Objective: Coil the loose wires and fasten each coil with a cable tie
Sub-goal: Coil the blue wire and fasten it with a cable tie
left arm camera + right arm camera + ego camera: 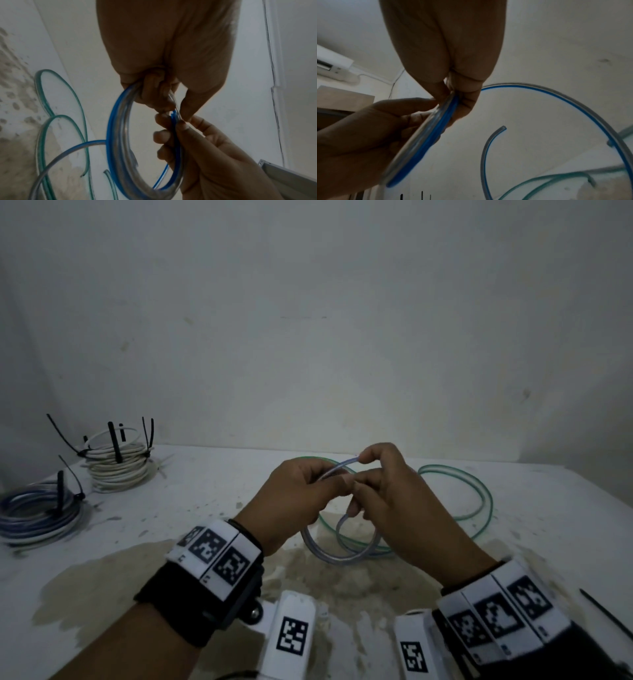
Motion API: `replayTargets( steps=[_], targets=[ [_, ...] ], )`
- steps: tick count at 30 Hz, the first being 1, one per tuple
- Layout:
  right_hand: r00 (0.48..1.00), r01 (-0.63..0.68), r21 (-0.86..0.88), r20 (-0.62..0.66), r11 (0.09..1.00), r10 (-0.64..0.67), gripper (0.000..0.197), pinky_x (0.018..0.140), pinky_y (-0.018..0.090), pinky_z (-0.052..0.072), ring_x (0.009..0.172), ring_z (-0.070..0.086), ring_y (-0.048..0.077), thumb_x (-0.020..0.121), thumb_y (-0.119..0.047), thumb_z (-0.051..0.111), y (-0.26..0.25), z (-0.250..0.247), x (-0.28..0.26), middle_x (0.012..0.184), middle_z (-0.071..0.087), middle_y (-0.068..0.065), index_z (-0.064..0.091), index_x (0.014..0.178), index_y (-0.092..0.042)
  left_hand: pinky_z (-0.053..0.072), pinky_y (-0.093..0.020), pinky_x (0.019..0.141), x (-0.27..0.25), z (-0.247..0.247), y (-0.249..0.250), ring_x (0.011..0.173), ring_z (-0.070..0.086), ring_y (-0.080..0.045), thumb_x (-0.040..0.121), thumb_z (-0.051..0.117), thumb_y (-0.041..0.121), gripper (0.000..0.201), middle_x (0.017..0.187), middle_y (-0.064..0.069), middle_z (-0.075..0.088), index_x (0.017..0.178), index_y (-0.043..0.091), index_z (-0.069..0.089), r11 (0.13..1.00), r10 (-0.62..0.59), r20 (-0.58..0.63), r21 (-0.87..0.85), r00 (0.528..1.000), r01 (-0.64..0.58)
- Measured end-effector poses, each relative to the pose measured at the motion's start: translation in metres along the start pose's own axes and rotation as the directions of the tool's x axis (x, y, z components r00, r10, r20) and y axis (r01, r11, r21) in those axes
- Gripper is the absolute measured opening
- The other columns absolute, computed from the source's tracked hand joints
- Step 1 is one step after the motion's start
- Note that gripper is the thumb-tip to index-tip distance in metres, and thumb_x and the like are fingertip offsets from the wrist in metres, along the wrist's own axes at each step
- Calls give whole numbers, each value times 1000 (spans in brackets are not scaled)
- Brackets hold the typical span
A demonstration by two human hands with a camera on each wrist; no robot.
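Left wrist view: your clear, blue-striped wire (118, 135) forms stacked loops. Both hands' fingers (185, 108) pinch its top together.

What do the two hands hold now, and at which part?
Both the left hand and the right hand pinch the blue-striped clear wire at the top of the coil they are forming, where its loops meet.

Stained white table (342, 594): two tied coils (118, 463), green wire (472, 494).
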State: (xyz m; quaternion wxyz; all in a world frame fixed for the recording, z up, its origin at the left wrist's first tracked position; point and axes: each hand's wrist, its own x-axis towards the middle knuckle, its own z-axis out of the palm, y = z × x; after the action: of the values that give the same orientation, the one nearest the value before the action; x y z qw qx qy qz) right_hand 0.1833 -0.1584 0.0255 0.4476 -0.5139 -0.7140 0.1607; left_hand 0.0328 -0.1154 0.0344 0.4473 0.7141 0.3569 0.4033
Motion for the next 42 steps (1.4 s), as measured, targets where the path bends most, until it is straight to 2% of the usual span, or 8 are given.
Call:
replayTargets(
  steps=[6,10,14,18,22,30,35,42],
  targets=[
    [997,31,-61,-66,998,-35,23,71,35,56,76,68,5,94,-22,55,-8,-1,0,84,71,-1,34,93,-33,32,-14,45,-1,-4,1,40,38,-1,90,62,17,15,45,15,48,84,8,73,996,81,-43,37,996,-79],
    [992,-59,-397,-123,916,10,55,63,25,44,77,61,13,87,-45,60,-6,-8,3,78,61,-6,41,135,-26,33,-11,48,0,-6,-1,41,42,2,92,60,20,17,43,19,48,85,10,72,983,127,-70,139,990,-116],
    [929,67,-699,-216,712,-300,37,60,30,33,69,48,24,80,-50,58,1,-10,5,76,42,1,69,84,-14,34,-13,51,-2,-1,-6,45,44,4,94,56,23,19,45,20,49,90,10,70,981,145,-119,150,982,-127],
    [979,73,-288,-164,955,-124,11,61,19,41,68,57,13,94,-26,56,0,-5,5,74,61,-1,59,87,-18,35,-19,51,-2,2,-6,45,39,-2,95,54,23,21,46,16,46,90,8,67,989,146,-235,38,961,-141],
    [989,24,50,-145,998,-17,18,59,14,47,58,57,4,97,-22,47,-2,-4,4,66,61,-6,62,90,-27,32,-26,47,-3,1,-4,47,31,-11,96,52,22,21,49,10,38,82,8,62,978,77,-290,-165,954,-129],
    [994,82,-156,82,984,-70,25,58,19,42,62,55,15,99,-23,43,-24,-24,16,66,56,5,62,86,-14,46,-26,53,-13,-16,-1,51,47,-16,84,52,15,15,68,-7,51,86,1,55,845,7,116,-532,993,56],
    [949,185,-285,301,941,-95,26,63,17,37,69,50,10,98,-24,45,-37,-24,19,72,58,-2,65,86,-14,54,-33,63,-10,-36,8,55,57,-19,86,56,23,25,70,-10,63,91,-1,62,911,-99,385,-336,917,239],
    [965,130,-184,251,974,-81,18,62,19,40,63,49,3,96,-25,48,-37,-26,22,67,53,-8,64,99,-17,39,-22,52,-8,-36,14,43,26,-6,85,49,25,29,56,7,32,89,2,68,795,-180,481,-443,858,415]
  ],
)
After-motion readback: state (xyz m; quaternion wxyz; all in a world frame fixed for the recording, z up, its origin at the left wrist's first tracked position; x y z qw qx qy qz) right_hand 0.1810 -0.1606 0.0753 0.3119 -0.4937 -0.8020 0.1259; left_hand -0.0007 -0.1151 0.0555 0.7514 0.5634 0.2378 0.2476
